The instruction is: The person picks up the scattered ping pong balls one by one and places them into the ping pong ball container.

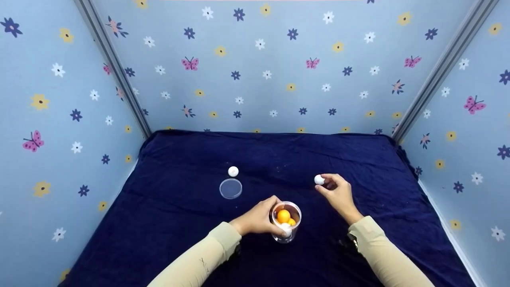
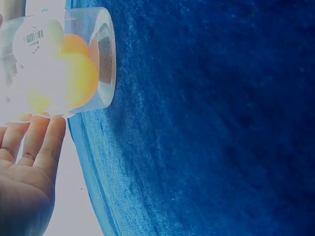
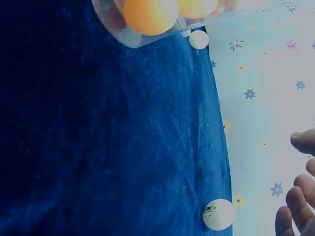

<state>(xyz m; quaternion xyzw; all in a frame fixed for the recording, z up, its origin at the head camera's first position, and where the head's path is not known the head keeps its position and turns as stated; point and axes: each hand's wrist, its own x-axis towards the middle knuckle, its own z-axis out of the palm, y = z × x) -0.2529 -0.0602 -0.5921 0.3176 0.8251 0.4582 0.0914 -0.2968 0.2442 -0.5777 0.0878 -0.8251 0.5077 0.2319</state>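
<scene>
My left hand (image 1: pixel 261 217) grips a clear plastic jar (image 1: pixel 293 235) around its side, its open mouth facing up. Inside it sit orange balls (image 1: pixel 283 216) and a white ball (image 1: pixel 286 230) like ping-pong balls. In the left wrist view, printing marks the white ball (image 2: pixel 37 37) behind the clear wall. My right hand (image 1: pixel 338 195) is over another white ball (image 1: pixel 319 179), its thumb and forefinger spread and overlapping the ball in the head view. The right wrist view shows that printed ball (image 3: pixel 219 214) on the cloth, apart from the fingers (image 3: pixel 297 201).
A clear round lid (image 1: pixel 230 188) lies on the dark blue cloth (image 1: pixel 179 239) left of the jar. Just behind it rests another white ball (image 1: pixel 233 171). Blue flowered panels (image 1: pixel 271 79) stand at the back and both sides.
</scene>
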